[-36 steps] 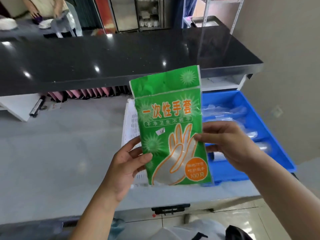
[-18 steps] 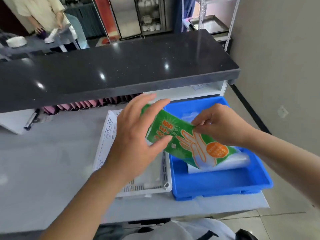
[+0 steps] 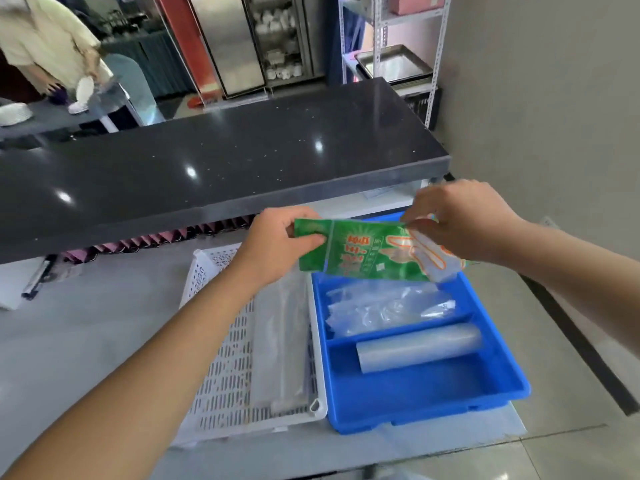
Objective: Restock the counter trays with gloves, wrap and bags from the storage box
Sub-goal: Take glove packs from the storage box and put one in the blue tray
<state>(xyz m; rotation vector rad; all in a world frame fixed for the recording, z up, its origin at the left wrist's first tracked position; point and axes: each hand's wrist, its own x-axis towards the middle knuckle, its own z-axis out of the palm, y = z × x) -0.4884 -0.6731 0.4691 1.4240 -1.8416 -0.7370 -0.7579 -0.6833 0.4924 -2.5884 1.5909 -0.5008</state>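
Note:
A green pack of disposable gloves (image 3: 367, 252) lies sideways in the air over the far end of the blue tray (image 3: 498, 355). My left hand (image 3: 277, 245) pinches its left end, and my right hand (image 3: 460, 220) grips its right end. Inside the blue tray, clear plastic bags (image 3: 384, 306) fill the middle compartment and a roll of clear wrap (image 3: 419, 348) lies in the near one. Left of it stands a white perforated tray (image 3: 221, 375) holding a long clear packet (image 3: 280, 341).
A black raised countertop (image 3: 207, 161) runs across behind the trays, with pink items (image 3: 166, 239) tucked under its edge. A pen-like black object (image 3: 36, 282) lies at the left. A person stands at the far left background. Wall and metal shelving are on the right.
The pack went from upright in front of me to sideways over the blue tray's far end. My left hand shifted to its left end; the view dropped toward the trays.

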